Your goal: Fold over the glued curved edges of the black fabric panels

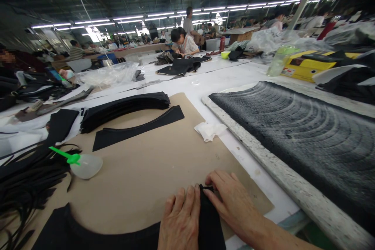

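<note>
A curved black fabric piece (114, 236) lies along the near edge of the brown board, its right end under my hands. My left hand (182, 216) rests flat on that piece, fingers stretched out and side by side. At the piece's upper right corner, my right hand (231, 199) has thumb and forefinger closed on the folded edge. Farther up the board lies another curved black piece (140, 127), with a line of stitches or notches along its upper edge. Behind it sits a stack of similar black pieces (125, 109).
Left on the brown board (140, 172) lies a squeeze bottle (86, 166) with a green nozzle, beside black strips (32, 179). A white cloth (210, 129) lies at the board's right edge. A large dark, streaked sheet (293, 133) rests on a pale slab (263, 156). Co-workers sit farther back.
</note>
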The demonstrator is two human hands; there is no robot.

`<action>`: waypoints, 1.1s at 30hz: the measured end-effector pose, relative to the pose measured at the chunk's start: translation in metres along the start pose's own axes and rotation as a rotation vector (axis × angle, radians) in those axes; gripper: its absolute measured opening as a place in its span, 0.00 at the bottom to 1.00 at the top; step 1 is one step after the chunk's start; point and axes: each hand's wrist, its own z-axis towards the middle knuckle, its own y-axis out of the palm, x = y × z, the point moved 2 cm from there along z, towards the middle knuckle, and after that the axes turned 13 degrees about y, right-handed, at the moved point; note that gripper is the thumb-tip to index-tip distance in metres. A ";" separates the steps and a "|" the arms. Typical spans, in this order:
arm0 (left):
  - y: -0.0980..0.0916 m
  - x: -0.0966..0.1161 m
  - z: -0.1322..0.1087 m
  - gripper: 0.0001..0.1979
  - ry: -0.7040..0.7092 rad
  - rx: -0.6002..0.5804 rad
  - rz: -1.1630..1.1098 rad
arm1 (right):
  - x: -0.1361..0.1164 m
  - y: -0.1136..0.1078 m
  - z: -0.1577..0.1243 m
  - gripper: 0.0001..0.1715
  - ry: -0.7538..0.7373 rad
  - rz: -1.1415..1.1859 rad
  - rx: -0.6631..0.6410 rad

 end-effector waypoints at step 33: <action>-0.007 -0.006 0.011 0.24 -0.134 0.031 -0.275 | 0.005 0.003 -0.002 0.04 -0.070 -0.043 0.035</action>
